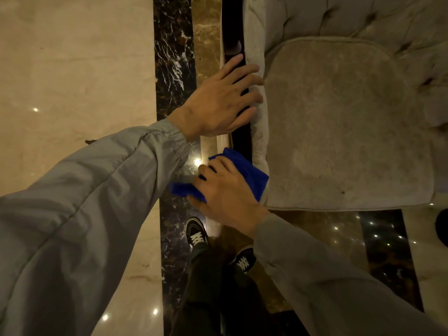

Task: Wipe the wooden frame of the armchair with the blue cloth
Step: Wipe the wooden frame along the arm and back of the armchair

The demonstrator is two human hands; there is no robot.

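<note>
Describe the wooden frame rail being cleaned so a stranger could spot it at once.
Start at the grey armchair on the marble floor. Along its left edge runs the wooden frame, a narrow strip under the left hand, with the right hand pressing the blue cloth at its near end. It is glossy and almost black, unlike the pale soft upholstery.

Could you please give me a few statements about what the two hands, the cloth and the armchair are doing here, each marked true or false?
1. The right hand holds the blue cloth. True.
2. The left hand rests flat on the seat cushion. False: it lies on the dark wooden frame, beside the seat cushion.
3. The cloth sits at the frame's near end. True.
4. The left hand grips a spray bottle. False: it holds nothing.
</note>
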